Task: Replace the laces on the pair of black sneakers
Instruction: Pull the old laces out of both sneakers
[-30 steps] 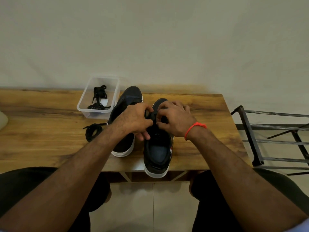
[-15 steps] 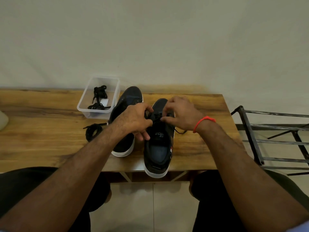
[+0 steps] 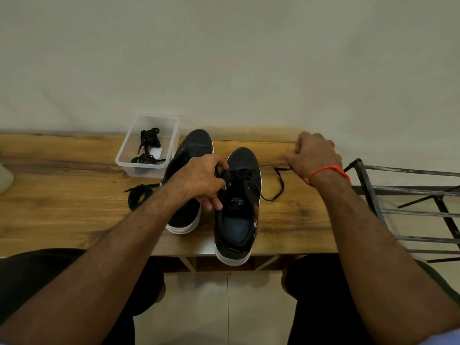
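While your left hand [image 3: 202,181] grips the right sneaker [image 3: 237,202] near its eyelets, your right hand [image 3: 315,155] pinches the limp, light lace [image 3: 280,185]; hold it near the tip.

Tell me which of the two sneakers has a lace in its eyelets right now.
The right sneaker, nearer the table edge: the left hand steadies it while the right hand pulls its lace. The left sneaker shows none.

Both forearms are bare to the elbow. A thin orange-red cord bracelet [image 3: 328,171] circles the right wrist. Black trousers [image 3: 37,277] cover both thighs.
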Available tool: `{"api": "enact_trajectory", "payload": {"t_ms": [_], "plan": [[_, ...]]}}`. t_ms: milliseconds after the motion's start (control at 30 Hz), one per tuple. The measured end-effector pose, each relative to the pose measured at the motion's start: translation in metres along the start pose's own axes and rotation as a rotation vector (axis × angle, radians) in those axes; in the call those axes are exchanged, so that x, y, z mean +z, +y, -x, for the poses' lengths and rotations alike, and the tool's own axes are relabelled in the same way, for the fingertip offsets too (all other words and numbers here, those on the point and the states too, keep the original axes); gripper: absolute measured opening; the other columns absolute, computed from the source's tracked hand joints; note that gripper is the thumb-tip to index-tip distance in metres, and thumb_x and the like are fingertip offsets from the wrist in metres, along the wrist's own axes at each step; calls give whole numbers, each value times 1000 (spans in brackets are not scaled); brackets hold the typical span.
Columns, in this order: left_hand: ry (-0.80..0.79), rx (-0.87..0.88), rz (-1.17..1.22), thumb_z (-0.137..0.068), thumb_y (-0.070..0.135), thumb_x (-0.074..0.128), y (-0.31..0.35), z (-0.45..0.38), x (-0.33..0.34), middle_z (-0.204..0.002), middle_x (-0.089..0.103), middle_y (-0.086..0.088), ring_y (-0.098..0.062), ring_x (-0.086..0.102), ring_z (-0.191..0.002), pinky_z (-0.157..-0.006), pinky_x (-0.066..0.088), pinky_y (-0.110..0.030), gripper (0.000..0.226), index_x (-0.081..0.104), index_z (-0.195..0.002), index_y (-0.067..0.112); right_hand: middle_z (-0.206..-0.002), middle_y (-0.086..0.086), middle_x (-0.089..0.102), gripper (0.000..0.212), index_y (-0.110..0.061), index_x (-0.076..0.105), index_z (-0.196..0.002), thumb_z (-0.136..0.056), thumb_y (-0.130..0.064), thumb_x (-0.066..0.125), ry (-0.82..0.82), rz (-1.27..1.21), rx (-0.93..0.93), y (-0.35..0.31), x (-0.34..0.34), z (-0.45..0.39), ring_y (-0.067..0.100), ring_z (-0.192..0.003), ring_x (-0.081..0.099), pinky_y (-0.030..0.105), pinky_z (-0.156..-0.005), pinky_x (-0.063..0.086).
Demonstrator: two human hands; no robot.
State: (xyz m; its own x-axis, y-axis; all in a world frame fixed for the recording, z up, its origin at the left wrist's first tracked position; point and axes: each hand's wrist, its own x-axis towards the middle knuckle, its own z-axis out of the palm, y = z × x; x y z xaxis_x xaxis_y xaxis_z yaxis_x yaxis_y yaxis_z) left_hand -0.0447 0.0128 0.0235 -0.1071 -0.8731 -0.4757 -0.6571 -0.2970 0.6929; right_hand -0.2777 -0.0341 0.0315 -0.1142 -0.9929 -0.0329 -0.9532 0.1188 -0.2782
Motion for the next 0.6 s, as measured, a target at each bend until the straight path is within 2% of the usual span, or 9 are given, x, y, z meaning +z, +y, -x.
{"api": "enact_trajectory", "payload": {"t_ms": [67, 133, 233, 300, 400, 467, 500, 567, 600], "plan": [[2, 13, -10, -97, 6, 63, 1, 1, 0, -103, 70, -18, -20, 75, -61, -45, 55, -23, 53, 43, -143, 22, -121, 7, 53, 20, -26, 55, -101, -92, -42, 63, -62, 5, 19, 8, 1, -1, 30, -117, 46, 47, -94, 44], [6, 32, -27, -97, 8, 64, 2, 2, 1, -100, 71, -16, -20, 75, -61, -46, 56, -24, 49, 47, -141, 23, -121, 3, 54, 27, -30, 56, -100, -89, -52, 65, -133, -26, -37, 2, 7, 2, 28, -120, 47, 49, -100, 44], [23, 54, -73, -97, 12, 65, 3, 4, 2, -92, 71, -11, -17, 74, -60, -46, 55, -22, 44, 51, -137, 23, -97, -5, 65, 43, -30, 58, -84, -76, -72, 63, -256, -136, -119, -20, 16, 10, 22, -101, 59, 48, -90, 52], [32, 57, -103, -96, 13, 65, 4, 5, 2, -91, 71, -9, -14, 73, -56, -44, 52, -19, 47, 49, -139, 22, -89, -7, 62, 49, -30, 55, -83, -72, -78, 60, -365, -74, -197, -34, 24, 19, 21, -95, 55, 48, -88, 50], [41, 50, -133, -96, 13, 66, 6, 8, 1, -85, 67, -6, -10, 68, -46, -41, 48, -16, 49, 46, -140, 21, -88, -7, 58, 39, -30, 53, -83, -80, -68, 62, -436, 1, -252, -42, 33, 27, 24, -98, 52, 48, -91, 48], [48, 40, -155, -96, 14, 66, 6, 9, 1, -79, 68, -4, -8, 66, -44, -41, 47, -15, 51, 44, -141, 21, -81, -3, 63, 35, -22, 58, -79, -85, -56, 62, -477, -25, -232, -41, 30, 25, 21, -87, 59, 39, -79, 53], [52, 34, -168, -96, 14, 67, 5, 10, 1, -76, 69, -4, -8, 67, -45, -41, 47, -15, 51, 44, -141, 21, -76, -1, 62, 36, -17, 59, -75, -87, -51, 63, -495, -29, -232, -39, 27, 24, 19, -78, 59, 35, -70, 52], [52, 12, -180, -95, 13, 67, 4, 9, -2, -76, 71, -5, -11, 70, -50, -43, 49, -16, 53, 43, -142, 22, -73, 5, 55, 33, -12, 58, -74, -90, -40, 63, -550, -30, -228, -34, 18, 20, 21, -70, 52, 37, -63, 46], [42, -7, -181, -95, 13, 67, 4, 9, -3, -79, 71, -6, -12, 71, -53, -44, 50, -17, 54, 43, -142, 22, -77, 8, 55, 32, -8, 61, -78, -92, -37, 64, -592, -27, -223, -30, 13, 18, 23, -72, 52, 40, -66, 48]]}}
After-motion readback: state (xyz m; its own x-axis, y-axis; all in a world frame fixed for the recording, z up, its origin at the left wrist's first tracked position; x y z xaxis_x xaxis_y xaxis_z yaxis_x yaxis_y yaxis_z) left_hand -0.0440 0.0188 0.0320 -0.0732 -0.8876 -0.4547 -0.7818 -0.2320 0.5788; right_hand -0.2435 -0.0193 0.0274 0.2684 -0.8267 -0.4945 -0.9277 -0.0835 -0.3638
